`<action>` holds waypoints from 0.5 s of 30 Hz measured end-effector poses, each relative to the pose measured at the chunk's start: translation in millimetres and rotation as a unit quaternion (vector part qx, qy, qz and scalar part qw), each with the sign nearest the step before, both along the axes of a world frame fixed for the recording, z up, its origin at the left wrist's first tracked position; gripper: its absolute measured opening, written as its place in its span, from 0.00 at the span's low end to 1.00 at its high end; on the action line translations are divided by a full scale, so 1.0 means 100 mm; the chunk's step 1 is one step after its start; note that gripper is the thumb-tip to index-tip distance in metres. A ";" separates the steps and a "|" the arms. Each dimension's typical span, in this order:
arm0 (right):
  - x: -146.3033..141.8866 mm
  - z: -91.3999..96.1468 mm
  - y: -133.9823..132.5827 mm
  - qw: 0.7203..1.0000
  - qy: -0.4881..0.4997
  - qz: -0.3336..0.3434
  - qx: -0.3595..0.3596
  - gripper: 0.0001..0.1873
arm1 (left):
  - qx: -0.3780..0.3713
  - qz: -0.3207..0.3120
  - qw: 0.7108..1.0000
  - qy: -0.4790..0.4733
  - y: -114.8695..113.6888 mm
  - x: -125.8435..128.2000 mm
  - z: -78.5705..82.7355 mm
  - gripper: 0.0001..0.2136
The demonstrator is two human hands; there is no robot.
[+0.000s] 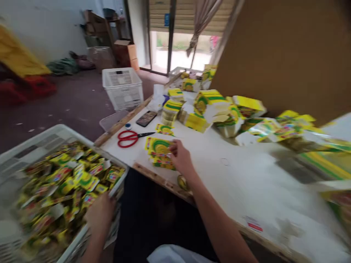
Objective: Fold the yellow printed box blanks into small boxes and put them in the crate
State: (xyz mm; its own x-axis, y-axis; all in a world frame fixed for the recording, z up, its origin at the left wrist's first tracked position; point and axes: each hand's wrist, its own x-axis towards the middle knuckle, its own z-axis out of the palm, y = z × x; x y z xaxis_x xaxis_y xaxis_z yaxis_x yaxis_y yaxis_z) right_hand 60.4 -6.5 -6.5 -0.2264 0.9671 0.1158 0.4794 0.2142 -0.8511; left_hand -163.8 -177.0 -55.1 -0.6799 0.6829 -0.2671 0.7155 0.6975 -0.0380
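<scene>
My right hand (181, 159) is at the table's front edge, its fingers pinched on the right side of a yellow printed carton (160, 151) with green and red print. The carton looks flat; whether it is one piece or a small stack I cannot make out. My left hand (101, 212) is over the near right rim of a white plastic crate (61, 131), its fingers smeared by motion. Inside that crate lie many small yellow packets (86, 180) in a loose heap. Beyond the carton are another yellow piece (164, 129) and red-handled scissors (128, 138).
Stacks of yellow cartons (211, 104) line the far side of the white table (233, 179). A phone (146, 118) and a small blue-topped round thing (128, 126) lie near the left edge. A white crate (123, 89) stands on the floor. A brown board (285, 54) rises behind.
</scene>
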 end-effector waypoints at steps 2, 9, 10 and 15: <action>0.00 -0.04 0.00 0.999 0.048 -0.009 0.009 0.25 | 0.007 0.007 1.000 0.009 -0.08 -0.06 -0.02 0.15; 0.10 0.02 -0.10 0.973 0.224 -0.005 0.049 0.20 | 0.060 -0.014 0.997 -0.050 -0.16 -0.26 -0.05 0.16; 0.12 0.05 -0.15 0.972 0.229 -0.002 0.045 0.21 | 0.099 -0.023 0.992 -0.069 -0.21 -0.28 -0.01 0.20; -0.09 0.20 -0.61 0.973 0.227 0.027 0.032 0.19 | 0.493 -0.086 0.769 -0.398 -0.24 0.11 0.21 0.39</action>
State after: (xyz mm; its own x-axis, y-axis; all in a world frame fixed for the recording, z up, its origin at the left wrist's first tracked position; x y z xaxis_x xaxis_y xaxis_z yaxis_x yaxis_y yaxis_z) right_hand 51.2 -67.5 13.3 -0.1883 0.9430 0.2745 0.0438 0.2873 -0.9568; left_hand -152.6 -201.4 -34.6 -0.4459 0.8818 0.1540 0.3239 -0.0014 0.9461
